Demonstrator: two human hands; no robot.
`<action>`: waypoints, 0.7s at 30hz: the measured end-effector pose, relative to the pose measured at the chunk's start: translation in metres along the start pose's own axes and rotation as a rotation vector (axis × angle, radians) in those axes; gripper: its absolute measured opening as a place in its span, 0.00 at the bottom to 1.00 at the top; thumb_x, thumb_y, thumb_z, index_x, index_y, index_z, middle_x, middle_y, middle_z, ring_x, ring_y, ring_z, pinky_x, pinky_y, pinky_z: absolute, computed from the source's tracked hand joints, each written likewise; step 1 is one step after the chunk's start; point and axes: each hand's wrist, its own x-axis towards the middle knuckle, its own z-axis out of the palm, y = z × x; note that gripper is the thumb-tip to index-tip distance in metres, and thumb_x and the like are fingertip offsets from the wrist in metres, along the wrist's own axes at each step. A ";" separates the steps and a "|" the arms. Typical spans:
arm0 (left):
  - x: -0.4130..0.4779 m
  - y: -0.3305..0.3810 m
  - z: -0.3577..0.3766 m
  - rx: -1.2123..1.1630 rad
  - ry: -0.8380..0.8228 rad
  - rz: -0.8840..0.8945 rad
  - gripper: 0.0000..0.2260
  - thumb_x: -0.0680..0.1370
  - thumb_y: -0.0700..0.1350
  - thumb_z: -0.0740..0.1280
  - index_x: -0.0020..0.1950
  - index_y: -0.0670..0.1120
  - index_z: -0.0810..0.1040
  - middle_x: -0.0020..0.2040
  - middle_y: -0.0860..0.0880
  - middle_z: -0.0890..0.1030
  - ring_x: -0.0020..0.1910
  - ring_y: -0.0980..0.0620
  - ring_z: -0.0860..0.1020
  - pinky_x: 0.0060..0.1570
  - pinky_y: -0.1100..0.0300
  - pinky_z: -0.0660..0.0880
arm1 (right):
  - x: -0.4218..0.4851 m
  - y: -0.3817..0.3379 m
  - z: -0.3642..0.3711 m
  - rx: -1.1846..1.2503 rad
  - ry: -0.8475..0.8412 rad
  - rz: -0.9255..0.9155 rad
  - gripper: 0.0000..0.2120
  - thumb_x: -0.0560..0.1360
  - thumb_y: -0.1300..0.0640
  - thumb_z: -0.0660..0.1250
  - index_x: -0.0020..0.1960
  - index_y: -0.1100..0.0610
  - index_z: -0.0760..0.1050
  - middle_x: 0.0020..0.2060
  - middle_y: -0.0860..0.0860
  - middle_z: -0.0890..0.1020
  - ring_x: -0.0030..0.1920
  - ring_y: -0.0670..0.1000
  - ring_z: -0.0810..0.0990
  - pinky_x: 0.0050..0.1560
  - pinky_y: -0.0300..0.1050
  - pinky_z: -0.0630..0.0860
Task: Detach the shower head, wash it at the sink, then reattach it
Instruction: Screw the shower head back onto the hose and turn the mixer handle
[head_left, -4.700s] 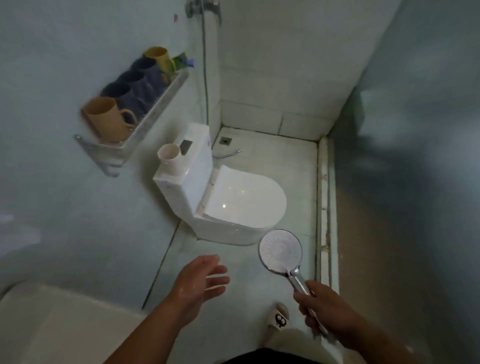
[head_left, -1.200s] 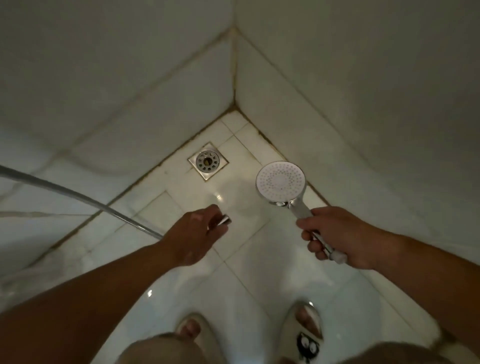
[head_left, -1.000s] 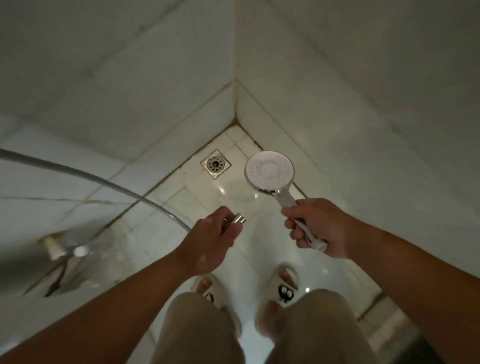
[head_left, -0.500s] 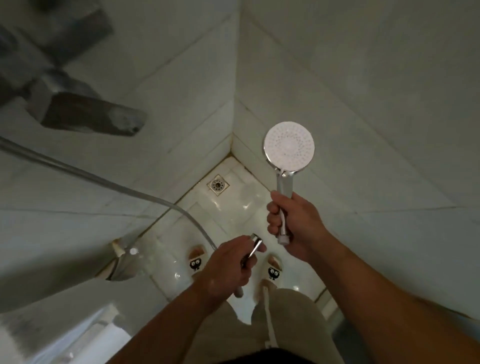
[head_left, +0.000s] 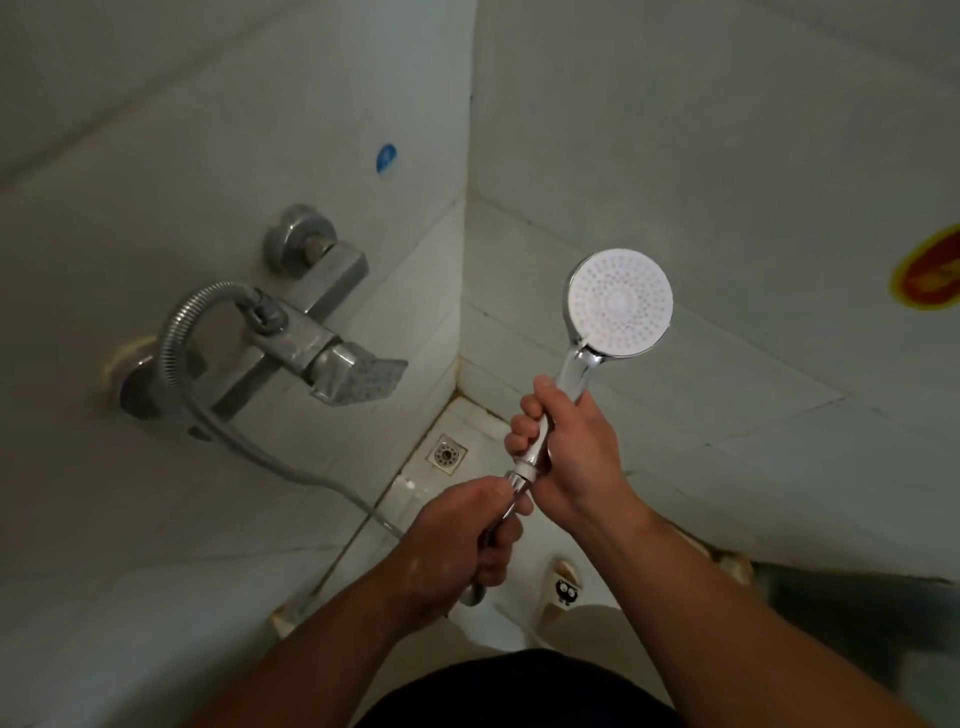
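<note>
My view has lifted, so the mixer tap is now in front of me, and I take it as my mark. The hose leaves the top of the tap, loops out to its left, drops below it and runs off to the lower right into my left hand. The shower head stands upright well to the right of the tap, at about its height, with the spray face toward me and the chrome handle pointing down. My right hand, to the lower right of the tap, holds that handle with its fingers wrapped round it. My left hand, just below the right one, grips the hose end, fingers curled round it. The change is small but it matters. Half a second ago the hose nut hung apart from the base of the handle, below and to its left. Now the nut sits against that base, in line with the handle. I judge that the reattaching has begun, though I cannot tell whether the thread has caught. The next move calls for turning the nut while I keep the handle steady and the two in line, or it may cross-thread.
</note>
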 end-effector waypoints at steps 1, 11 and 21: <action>0.000 0.003 0.000 0.014 -0.031 0.013 0.13 0.77 0.51 0.61 0.47 0.43 0.78 0.32 0.48 0.69 0.28 0.53 0.61 0.31 0.57 0.57 | -0.002 -0.002 0.001 -0.005 -0.003 -0.021 0.06 0.81 0.62 0.64 0.52 0.56 0.67 0.30 0.51 0.71 0.26 0.47 0.68 0.25 0.39 0.68; 0.006 0.026 0.013 -0.084 -0.172 -0.074 0.14 0.83 0.51 0.58 0.46 0.43 0.76 0.31 0.50 0.62 0.24 0.57 0.57 0.24 0.65 0.58 | -0.007 -0.021 0.004 -0.041 -0.036 -0.150 0.06 0.82 0.61 0.63 0.49 0.56 0.66 0.30 0.50 0.71 0.26 0.46 0.68 0.25 0.39 0.68; 0.016 0.042 0.030 -0.347 -0.258 -0.128 0.16 0.81 0.54 0.59 0.44 0.44 0.75 0.28 0.53 0.62 0.21 0.60 0.59 0.20 0.67 0.59 | -0.003 -0.046 0.013 -0.088 -0.076 -0.261 0.07 0.83 0.60 0.61 0.48 0.56 0.65 0.31 0.51 0.70 0.26 0.47 0.68 0.26 0.41 0.70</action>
